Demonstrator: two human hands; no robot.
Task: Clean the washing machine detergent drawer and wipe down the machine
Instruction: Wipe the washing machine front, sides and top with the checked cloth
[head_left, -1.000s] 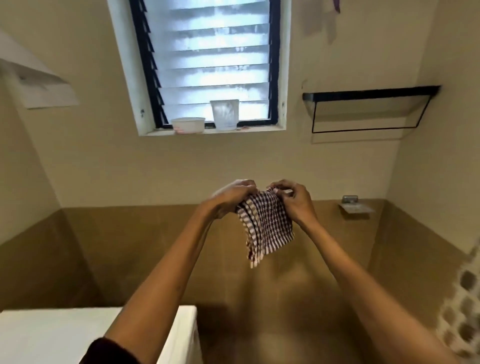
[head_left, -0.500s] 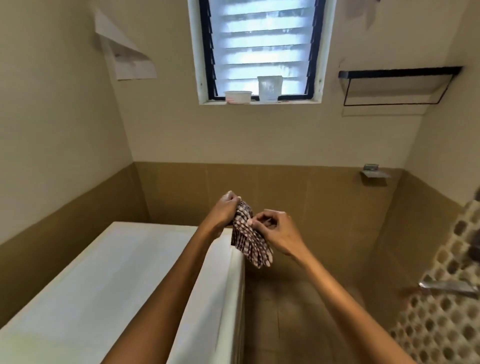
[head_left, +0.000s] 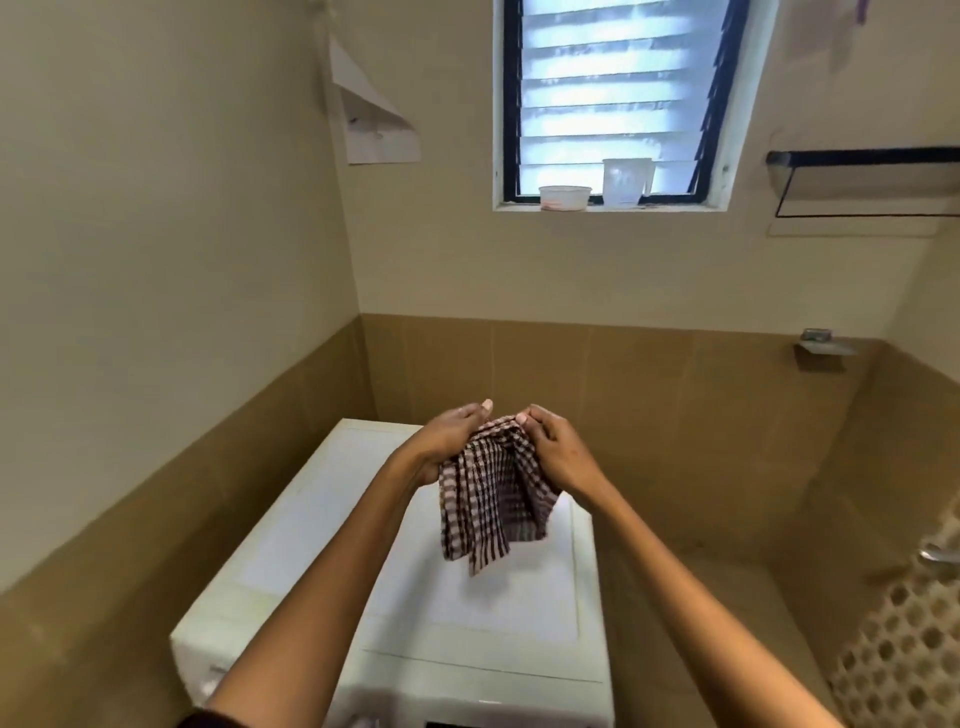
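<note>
A white washing machine (head_left: 311, 519) stands in the corner below me, its flat top facing up. Above the back half of that top I hold a dark-and-pale checked cloth (head_left: 485, 506) with both hands. My left hand (head_left: 449, 439) grips its upper left edge and my right hand (head_left: 553, 449) pinches its upper right edge. The cloth hangs down in folds between them and does not touch the machine. The detergent drawer is not visible; the machine's front is cut off at the bottom edge.
Tiled walls close in on the left and behind the machine. A window sill holds a white bowl (head_left: 565, 197) and a plastic cup (head_left: 626, 182). A black-framed shelf (head_left: 862, 156) and a soap holder (head_left: 821, 343) hang on the right. A perforated white object (head_left: 904, 649) stands at lower right.
The view has swung left and down, bringing the machine's whole top under my hands. Both hands lowered with the cloth, which now hangs more spread out between them.
</note>
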